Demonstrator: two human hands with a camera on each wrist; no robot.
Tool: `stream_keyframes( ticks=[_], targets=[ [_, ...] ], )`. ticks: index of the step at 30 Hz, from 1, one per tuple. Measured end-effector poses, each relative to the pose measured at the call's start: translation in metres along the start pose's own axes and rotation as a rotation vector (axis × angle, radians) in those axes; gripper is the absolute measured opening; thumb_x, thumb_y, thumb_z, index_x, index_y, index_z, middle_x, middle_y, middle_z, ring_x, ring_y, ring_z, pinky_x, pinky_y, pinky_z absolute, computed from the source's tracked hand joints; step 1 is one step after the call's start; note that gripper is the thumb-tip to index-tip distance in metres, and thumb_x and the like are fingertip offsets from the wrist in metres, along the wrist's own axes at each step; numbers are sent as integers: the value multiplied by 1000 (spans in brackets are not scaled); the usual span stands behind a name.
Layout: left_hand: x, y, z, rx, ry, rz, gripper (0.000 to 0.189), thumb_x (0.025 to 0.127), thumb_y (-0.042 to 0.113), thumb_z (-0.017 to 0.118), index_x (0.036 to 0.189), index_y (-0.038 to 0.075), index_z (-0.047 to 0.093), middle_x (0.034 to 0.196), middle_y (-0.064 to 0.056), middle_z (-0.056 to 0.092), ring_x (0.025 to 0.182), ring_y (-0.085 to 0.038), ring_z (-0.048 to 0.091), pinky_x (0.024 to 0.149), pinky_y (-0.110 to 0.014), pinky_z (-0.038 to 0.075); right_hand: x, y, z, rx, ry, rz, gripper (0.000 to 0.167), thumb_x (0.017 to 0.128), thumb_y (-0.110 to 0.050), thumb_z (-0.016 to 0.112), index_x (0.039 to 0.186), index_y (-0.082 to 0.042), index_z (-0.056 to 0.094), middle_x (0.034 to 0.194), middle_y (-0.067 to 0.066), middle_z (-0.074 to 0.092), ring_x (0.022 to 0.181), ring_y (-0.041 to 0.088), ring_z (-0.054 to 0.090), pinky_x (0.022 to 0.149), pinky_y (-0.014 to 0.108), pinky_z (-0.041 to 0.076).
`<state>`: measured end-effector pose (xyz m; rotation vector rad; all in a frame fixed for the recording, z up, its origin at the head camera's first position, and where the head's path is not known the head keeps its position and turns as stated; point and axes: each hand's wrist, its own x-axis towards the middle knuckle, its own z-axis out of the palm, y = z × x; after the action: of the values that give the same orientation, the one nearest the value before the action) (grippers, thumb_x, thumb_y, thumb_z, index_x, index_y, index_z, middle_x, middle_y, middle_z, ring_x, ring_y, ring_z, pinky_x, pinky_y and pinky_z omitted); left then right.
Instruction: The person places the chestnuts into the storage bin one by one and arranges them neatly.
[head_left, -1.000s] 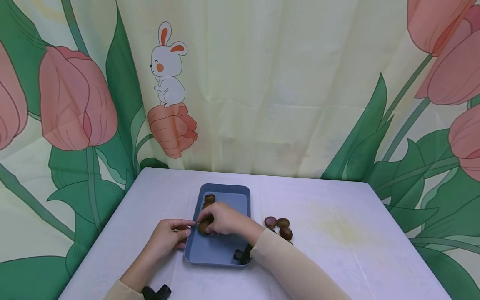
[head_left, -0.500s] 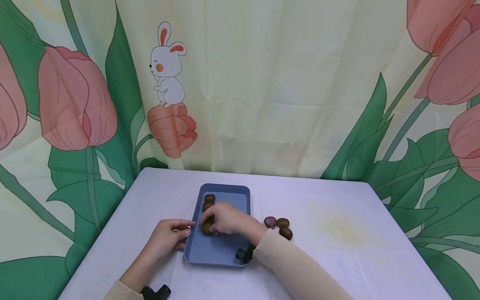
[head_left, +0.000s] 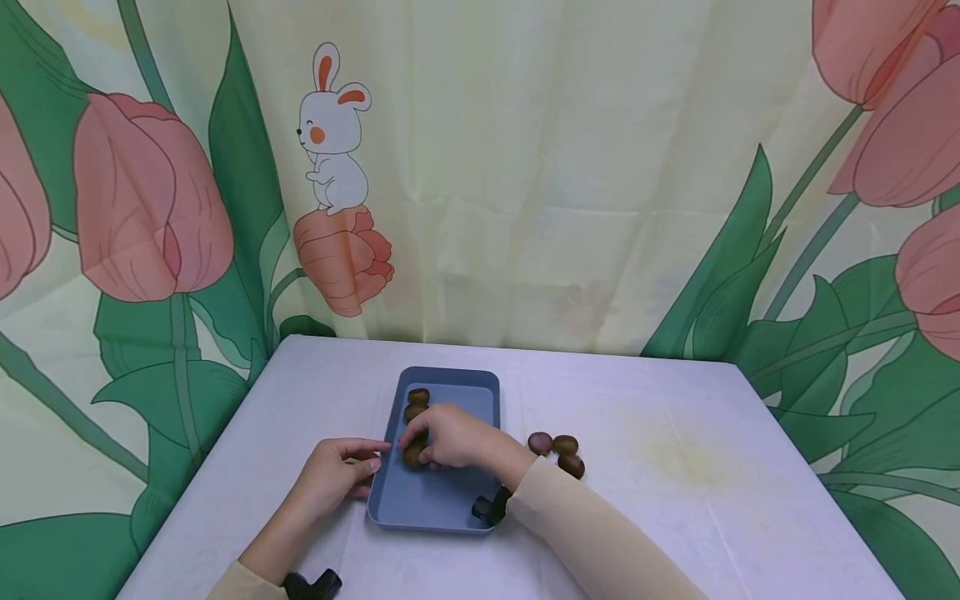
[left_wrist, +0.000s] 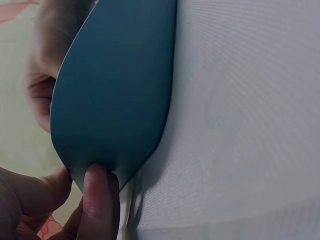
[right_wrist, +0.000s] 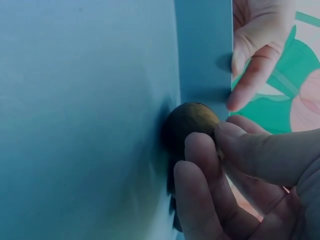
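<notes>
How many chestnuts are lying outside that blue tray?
3 in view, right of the tray: the back-left chestnut, the back-right chestnut and the front chestnut. The right sleeve may hide more.

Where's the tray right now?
In the head view, the tray is in the lower middle of the table, between the left hand at its left rim and the loose chestnuts to its right.
</notes>
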<state>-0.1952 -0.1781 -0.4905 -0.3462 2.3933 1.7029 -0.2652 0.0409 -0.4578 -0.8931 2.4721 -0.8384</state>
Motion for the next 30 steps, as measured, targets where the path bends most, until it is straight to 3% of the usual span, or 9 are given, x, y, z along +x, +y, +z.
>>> stream_keyframes(
  ticks=[8,18,24,30],
  targets=[
    [1,0,0,11,0,-4,28,97,-2,74,121,8,82,105,-15,74,73,-18,68,63,-32,65,-3,-5,-8,-8,7,11,33,94,-1,79,118,-24,83,122,-1,74,62,6,70,57,22,57],
    [1,0,-1,31,-1,-2,28,97,-1,75,122,9,82,107,-14,74,74,-18,67,64,-32,65,-10,-8,-22,100,24,43,34,95,1,77,122,-19,82,129,3,73,70,16,76,59,29,62],
    [1,0,-1,38,5,-6,28,97,-1,75,121,10,83,109,-13,74,75,-19,66,64,-31,65,-18,-1,-31,106,48,27,35,98,-2,74,125,-22,81,133,-1,72,75,17,75,63,29,63],
    [1,0,0,30,0,0,27,97,-1,75,121,9,83,110,-13,75,75,-19,66,64,-31,64,-33,8,-39,128,84,21,34,98,-2,74,127,-20,80,131,10,75,80,27,77,63,32,62]
  ],
)
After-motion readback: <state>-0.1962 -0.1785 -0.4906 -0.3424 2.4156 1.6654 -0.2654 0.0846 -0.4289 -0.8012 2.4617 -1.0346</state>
